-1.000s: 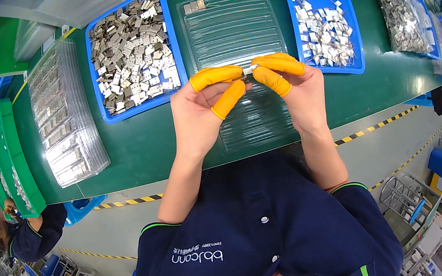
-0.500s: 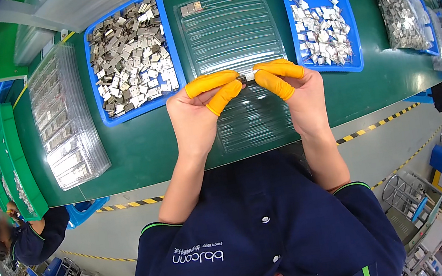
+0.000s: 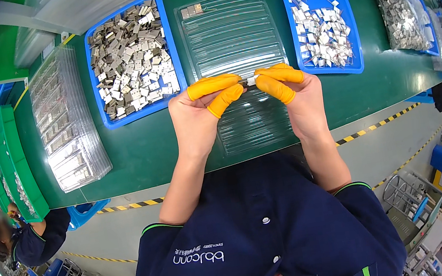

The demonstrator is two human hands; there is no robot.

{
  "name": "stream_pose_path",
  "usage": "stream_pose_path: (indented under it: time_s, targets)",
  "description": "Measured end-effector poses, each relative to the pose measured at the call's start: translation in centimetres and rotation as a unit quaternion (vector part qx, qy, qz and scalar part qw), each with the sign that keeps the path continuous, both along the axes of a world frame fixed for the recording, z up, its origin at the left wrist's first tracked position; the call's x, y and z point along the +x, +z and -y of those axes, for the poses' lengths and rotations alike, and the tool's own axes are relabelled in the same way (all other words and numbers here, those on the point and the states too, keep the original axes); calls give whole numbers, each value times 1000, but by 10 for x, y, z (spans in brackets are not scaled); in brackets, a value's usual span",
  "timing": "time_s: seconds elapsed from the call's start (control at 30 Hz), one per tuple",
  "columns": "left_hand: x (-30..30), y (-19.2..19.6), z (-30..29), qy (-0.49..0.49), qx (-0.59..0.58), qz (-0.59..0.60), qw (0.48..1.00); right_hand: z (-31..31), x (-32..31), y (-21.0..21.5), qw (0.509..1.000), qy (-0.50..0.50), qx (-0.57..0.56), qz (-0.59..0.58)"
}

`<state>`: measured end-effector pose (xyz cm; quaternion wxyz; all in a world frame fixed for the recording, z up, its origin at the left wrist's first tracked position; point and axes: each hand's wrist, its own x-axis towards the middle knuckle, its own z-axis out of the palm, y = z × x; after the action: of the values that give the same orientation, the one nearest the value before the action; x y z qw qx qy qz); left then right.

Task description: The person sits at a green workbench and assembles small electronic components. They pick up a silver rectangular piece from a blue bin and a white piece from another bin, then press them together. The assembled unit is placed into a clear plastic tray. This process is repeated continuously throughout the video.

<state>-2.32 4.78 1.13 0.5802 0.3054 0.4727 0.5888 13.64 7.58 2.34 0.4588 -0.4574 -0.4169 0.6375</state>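
Yellow finger cots cover the thumb and forefinger of both hands, whose tips nearly meet above a ribbed transparent plastic tray (image 3: 231,33). My left hand (image 3: 197,110) is closed in a pinch on a small dark metal connector shell, mostly hidden by the fingertips. Between the fingers of my right hand (image 3: 303,94) is a small white connector piece (image 3: 251,81), lined up end to end with the shell. Whether the two parts are joined, I cannot tell. In the tray's far left corner lie a few metal connector shells (image 3: 191,10).
To the left is a blue bin (image 3: 177,59) heaped with metal shells; to the right, another blue bin (image 3: 354,32) holds white pieces with thin leads. Stacked transparent trays (image 3: 67,121) and a green bin (image 3: 20,151) stand farther left. A bag of metal parts (image 3: 399,14) lies far right.
Both hands have shifted very slightly, and the white piece sits a little nearer to me. A dark part beside it shows more plainly between the fingertips.
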Motion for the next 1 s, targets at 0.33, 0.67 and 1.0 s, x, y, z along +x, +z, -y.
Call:
stream_pose_path:
  time_s: [0.33,0.67,1.0]
  targets:
    - [-22,0,1,-139,-55,8,989,-7,9,0,976,162,-130,-70]
    - [-28,-9,6,-95,-17,120,988,-6,-14,8,991,119,47,47]
    - [6,-15,26,28,154,-545,823,-104,-51,-8,800,-16,368,474]
